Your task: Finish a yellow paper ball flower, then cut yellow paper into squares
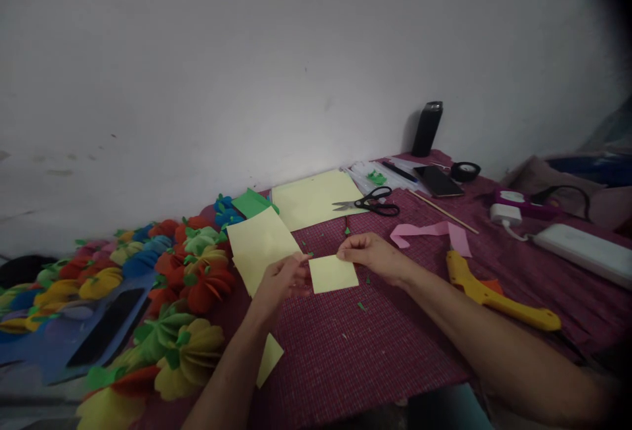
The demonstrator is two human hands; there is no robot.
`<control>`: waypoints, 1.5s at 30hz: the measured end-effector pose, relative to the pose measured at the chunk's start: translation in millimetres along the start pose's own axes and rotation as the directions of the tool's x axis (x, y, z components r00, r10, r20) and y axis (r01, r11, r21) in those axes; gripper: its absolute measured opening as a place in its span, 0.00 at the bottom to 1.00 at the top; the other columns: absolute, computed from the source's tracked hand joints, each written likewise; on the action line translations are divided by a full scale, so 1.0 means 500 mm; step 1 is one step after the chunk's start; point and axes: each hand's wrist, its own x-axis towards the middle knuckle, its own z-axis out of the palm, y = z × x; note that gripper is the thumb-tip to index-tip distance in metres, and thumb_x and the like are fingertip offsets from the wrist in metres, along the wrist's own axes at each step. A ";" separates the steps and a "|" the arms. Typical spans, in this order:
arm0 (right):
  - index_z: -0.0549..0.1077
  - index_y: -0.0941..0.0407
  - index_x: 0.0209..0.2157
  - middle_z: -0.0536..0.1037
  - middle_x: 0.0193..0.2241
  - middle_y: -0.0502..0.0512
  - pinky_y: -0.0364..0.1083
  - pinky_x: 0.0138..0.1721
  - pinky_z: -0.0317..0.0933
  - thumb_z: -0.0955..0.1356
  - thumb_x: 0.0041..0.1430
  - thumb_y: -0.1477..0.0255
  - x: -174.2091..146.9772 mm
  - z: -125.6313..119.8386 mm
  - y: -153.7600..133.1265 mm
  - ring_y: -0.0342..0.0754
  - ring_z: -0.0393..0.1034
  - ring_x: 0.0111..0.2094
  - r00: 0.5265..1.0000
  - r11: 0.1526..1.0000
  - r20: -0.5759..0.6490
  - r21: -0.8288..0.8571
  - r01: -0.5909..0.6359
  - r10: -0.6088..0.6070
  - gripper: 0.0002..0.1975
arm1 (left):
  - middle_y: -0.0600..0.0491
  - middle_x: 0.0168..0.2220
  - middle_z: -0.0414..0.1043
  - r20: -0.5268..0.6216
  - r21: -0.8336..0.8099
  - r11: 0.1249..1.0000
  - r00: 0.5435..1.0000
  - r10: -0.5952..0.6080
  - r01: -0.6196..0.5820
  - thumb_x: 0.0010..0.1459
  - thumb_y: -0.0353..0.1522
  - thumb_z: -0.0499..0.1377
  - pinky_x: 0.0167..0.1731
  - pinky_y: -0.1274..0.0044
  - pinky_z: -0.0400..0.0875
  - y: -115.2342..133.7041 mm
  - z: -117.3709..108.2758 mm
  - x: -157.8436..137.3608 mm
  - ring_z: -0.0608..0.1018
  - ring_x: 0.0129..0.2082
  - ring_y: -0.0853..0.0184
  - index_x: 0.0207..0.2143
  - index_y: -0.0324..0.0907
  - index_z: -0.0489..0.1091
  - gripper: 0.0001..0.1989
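Observation:
A small pale yellow rectangle of paper [334,274] is held above the table between my hands. My right hand [372,257] pinches its upper right corner between thumb and fingers. At the left edge of the paper, my left hand [281,283] has its fingers stretched apart; they look slightly blurred, with one fingertip close to the upper left corner. Behind the left hand lie larger pale yellow sheets [264,242]. A smaller yellow scrap [269,359] sits by my left forearm. Black-handled scissors [370,203] rest open on another yellow sheet [311,198].
Many colourful paper pumpkins [192,351] crowd the left side. To the right are a yellow glue gun [498,295], a pink paper strip [429,231], a wooden stick [444,212], a phone [438,181], black tape [465,171] and a white power strip [587,252]. A black bottle [427,129] stands near the wall.

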 end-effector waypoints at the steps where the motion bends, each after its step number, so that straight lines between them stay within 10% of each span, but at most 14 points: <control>1: 0.72 0.59 0.23 0.71 0.19 0.48 0.41 0.25 0.54 0.68 0.45 0.67 0.000 0.004 0.001 0.40 0.60 0.21 1.000 1.000 -0.001 -0.004 -0.010 0.010 0.09 | 0.47 0.26 0.74 0.044 0.021 0.999 0.999 -0.030 0.029 0.46 0.47 0.58 0.22 0.78 0.68 -0.003 0.010 -0.003 0.75 0.24 0.66 0.32 0.35 0.73 0.23; 7: 0.72 0.59 0.23 0.70 0.18 0.47 0.40 0.24 0.55 0.69 0.45 0.64 -0.001 0.014 0.005 0.39 0.60 0.20 0.998 0.998 -0.008 0.039 -0.054 0.054 0.11 | 0.47 0.20 0.73 0.144 0.090 0.995 0.989 -0.041 0.028 0.43 0.42 0.63 0.18 0.80 0.63 -0.018 0.031 -0.008 0.75 0.20 0.67 0.25 0.33 0.72 0.18; 15: 0.73 0.61 0.25 0.76 0.24 0.55 0.38 0.23 0.59 0.71 0.43 0.60 -0.011 0.013 0.009 0.38 0.66 0.21 0.934 0.969 0.270 0.014 -0.247 0.234 0.17 | 0.48 0.20 0.74 0.054 0.072 0.997 0.998 0.014 -0.018 0.43 0.42 0.62 0.19 0.80 0.63 -0.014 0.009 0.002 0.76 0.21 0.66 0.23 0.35 0.71 0.17; 27: 0.73 0.61 0.24 0.76 0.22 0.52 0.38 0.23 0.58 0.70 0.45 0.61 -0.009 0.012 0.012 0.37 0.64 0.19 0.955 0.991 0.264 -0.040 -0.129 0.135 0.15 | 0.52 0.23 0.73 0.140 0.153 0.984 0.988 0.066 -0.087 0.44 0.37 0.63 0.22 0.80 0.64 -0.009 0.007 0.000 0.74 0.22 0.69 0.30 0.35 0.72 0.13; 39: 0.73 0.61 0.25 0.72 0.20 0.50 0.39 0.23 0.55 0.66 0.50 0.63 -0.019 0.029 0.023 0.39 0.62 0.20 0.910 0.982 0.405 -0.191 -0.010 0.088 0.14 | 0.55 0.18 0.70 -0.016 0.116 0.988 0.994 0.109 -0.106 0.40 0.39 0.64 0.21 0.80 0.59 -0.015 0.017 0.001 0.68 0.18 0.72 0.21 0.38 0.73 0.12; 45: 0.70 0.59 0.27 0.64 0.18 0.45 0.39 0.21 0.49 0.66 0.50 0.64 -0.018 0.044 0.018 0.38 0.55 0.20 0.981 0.955 0.177 -0.268 0.123 -0.077 0.11 | 0.56 0.18 0.67 0.054 0.188 0.973 0.991 0.125 -0.133 0.42 0.38 0.62 0.23 0.80 0.58 -0.035 0.027 0.006 0.65 0.20 0.73 0.23 0.37 0.73 0.11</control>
